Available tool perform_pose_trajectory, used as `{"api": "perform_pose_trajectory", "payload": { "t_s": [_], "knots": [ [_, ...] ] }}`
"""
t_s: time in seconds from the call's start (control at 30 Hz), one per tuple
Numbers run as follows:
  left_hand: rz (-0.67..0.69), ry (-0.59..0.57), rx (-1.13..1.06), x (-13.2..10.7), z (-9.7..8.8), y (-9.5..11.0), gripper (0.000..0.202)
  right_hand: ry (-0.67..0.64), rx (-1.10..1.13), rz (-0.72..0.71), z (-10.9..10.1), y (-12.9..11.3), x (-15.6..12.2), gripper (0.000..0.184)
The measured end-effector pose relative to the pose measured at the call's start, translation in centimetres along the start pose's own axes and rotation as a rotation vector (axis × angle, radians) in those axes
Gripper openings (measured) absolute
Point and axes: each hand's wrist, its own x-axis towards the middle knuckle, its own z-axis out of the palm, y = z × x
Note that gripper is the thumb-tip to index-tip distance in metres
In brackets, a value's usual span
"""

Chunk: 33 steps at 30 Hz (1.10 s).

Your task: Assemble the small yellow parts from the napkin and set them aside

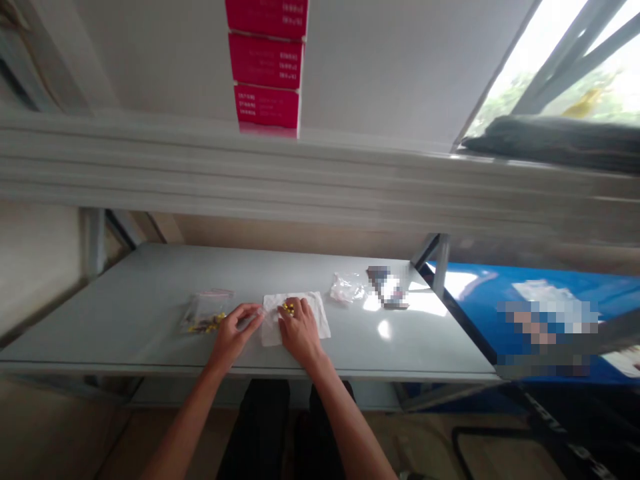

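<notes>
Bench log | left to right: clear plastic bag (205,312) at left hand's 10 o'clock, yellow pieces (213,324) at its lower edge; left hand (233,331) at white tissue's (271,327) 9 o'clock edge, narrow grip, contents cannot tell; right hand (300,331) on tissue, fingertips (291,310) narrow beside fewer yellow pieces (287,307), hold cannot tell; crumpled clear bag (347,288) at 2 o'clock | status: most pieces by first bag; few on tissue
</notes>
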Motion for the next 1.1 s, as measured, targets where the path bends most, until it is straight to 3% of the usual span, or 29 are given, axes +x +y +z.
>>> {"api": "perform_pose_trajectory", "payload": {
  "t_s": [0.27, 0.5, 0.63, 0.87, 1.1],
  "knots": [
    [-0.001, -0.010, 0.021, 0.1, -0.1, 0.1, 0.038, 0.044, 0.111, 0.006, 0.3, 0.5, -0.1, 0.013],
    [0.024, -0.067, 0.046, 0.1, 0.0, 0.2, 0.036, 0.158, 0.535, 0.065, -0.8, 0.6, -0.1, 0.008],
    [0.046, -0.113, 0.060, 0.1, 0.1, 0.5, 0.032, 0.118, 0.681, 0.098, -1.2, 0.7, -0.1, 0.011],
    [0.045, -0.141, 0.038, 0.1, 0.2, 0.9, 0.035, -0.013, 0.705, 0.024, -1.4, 0.7, -0.1, 0.017],
    [-0.033, -0.027, -0.108, 0.2, 0.2, 0.4, 0.037, 0.188, 0.459, 0.165, -0.7, 0.9, -0.2, 0.024]
  ]
}}
